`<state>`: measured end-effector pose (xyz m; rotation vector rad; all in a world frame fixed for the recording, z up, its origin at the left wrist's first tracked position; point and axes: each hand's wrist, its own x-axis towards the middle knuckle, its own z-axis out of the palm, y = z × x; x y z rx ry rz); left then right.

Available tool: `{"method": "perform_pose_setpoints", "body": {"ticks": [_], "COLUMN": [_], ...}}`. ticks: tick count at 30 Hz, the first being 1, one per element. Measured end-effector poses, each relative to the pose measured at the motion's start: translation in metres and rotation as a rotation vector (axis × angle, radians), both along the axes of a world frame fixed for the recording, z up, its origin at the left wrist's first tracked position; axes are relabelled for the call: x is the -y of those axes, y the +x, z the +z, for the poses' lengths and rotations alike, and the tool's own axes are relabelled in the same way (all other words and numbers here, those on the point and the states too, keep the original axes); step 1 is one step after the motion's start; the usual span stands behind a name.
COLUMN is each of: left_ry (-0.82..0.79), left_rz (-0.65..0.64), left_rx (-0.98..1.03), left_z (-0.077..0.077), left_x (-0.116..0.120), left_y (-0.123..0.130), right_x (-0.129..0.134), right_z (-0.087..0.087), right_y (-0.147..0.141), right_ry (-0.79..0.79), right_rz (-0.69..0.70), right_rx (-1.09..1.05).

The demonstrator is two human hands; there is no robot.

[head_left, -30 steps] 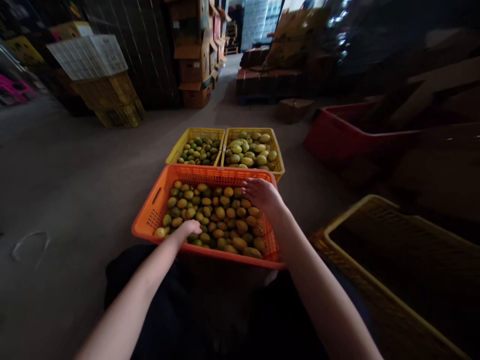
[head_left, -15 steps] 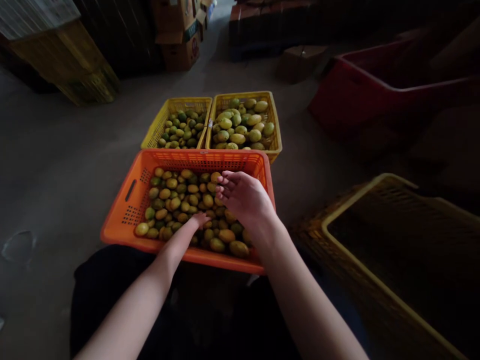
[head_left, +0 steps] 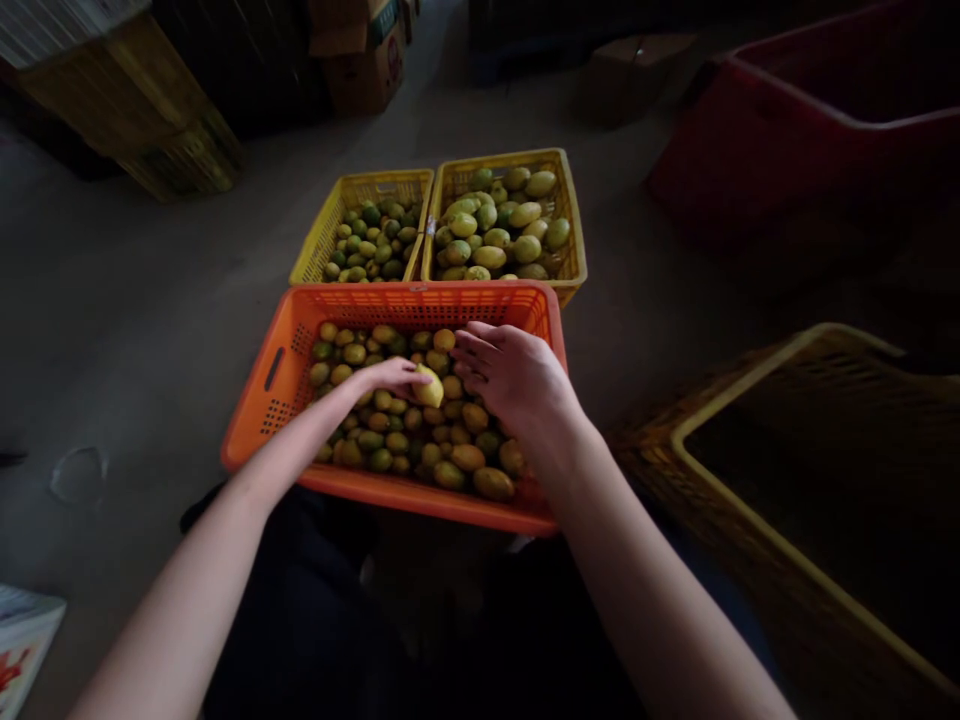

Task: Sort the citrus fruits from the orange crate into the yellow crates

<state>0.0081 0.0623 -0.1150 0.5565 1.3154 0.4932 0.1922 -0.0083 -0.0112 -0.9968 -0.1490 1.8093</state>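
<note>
My left hand (head_left: pixel 397 377) is closed around a yellow, egg-shaped fruit (head_left: pixel 429 388), lifted over the pile; I cannot make out its exact kind. My right hand (head_left: pixel 517 375) hovers just to the right of that fruit, fingers stretched out and pointing left, with nothing seen in it. Below both hands is an orange plastic crate (head_left: pixel 281 425) with slotted sides. Many small oval fruits (head_left: pixel 382 440), yellow, orange and green, cover its bottom.
Behind the orange crate stand two yellow crates with fruit: smaller, greener ones in the left crate (head_left: pixel 319 225), larger ones in the right crate (head_left: pixel 576 225). A yellow crate (head_left: pixel 686 430) is at my right. A red bin (head_left: pixel 720 150) and cardboard boxes (head_left: pixel 367 75) stand farther back.
My left hand has come up from the pile with a yellow fruit in it. The right hand stays beside it, fingers now straighter. The view has tipped down and shifted slightly left.
</note>
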Motion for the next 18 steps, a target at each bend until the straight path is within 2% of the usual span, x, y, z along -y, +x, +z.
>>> {"method": "perform_pose_setpoints", "body": {"ticks": [1, 2, 3, 4, 6, 7, 9, 11, 14, 16, 18], "left_ry": [-0.004, 0.043, 0.141, 0.244, 0.394, 0.447, 0.514, 0.541, 0.516, 0.479, 0.476], "left_rz": [-0.108, -0.361, -0.539, -0.628, -0.686, -0.685, -0.646, -0.558, -0.396, -0.403, -0.495], "left_rx": [-0.023, -0.048, -0.05, -0.043, -0.029, -0.031, -0.063, -0.098, -0.196, -0.394, -0.594], "left_z": [0.016, 0.034, 0.053, 0.073, 0.107, 0.12, 0.131, 0.123, 0.085, 0.056, 0.035], "left_x": [-0.007, -0.012, -0.015, -0.015, -0.008, -0.003, 0.004, 0.005, -0.001, 0.002, 0.019], "left_y": [0.001, 0.003, 0.006, 0.011, 0.021, 0.026, 0.03, 0.028, 0.016, 0.005, -0.006], "right_x": [0.0, 0.0, 0.0, 0.0, 0.001, 0.002, 0.004, 0.005, 0.004, 0.002, 0.002], "right_z": [-0.002, -0.004, -0.005, -0.005, -0.001, 0.003, 0.008, 0.01, 0.007, 0.005, 0.006], "right_y": [0.0, 0.0, -0.001, -0.002, -0.005, -0.007, -0.01, -0.012, -0.015, -0.016, -0.017], "right_ry": [-0.036, -0.07, -0.094, -0.109, -0.102, -0.086, -0.064, -0.079, -0.153, -0.18, -0.177], "right_rz": [-0.01, -0.021, -0.038, -0.063, -0.101, -0.101, -0.073, -0.057, -0.067, -0.066, -0.065], "right_rx": [0.028, 0.06, 0.096, 0.132, 0.159, 0.141, 0.066, 0.016, -0.008, -0.033, -0.046]}}
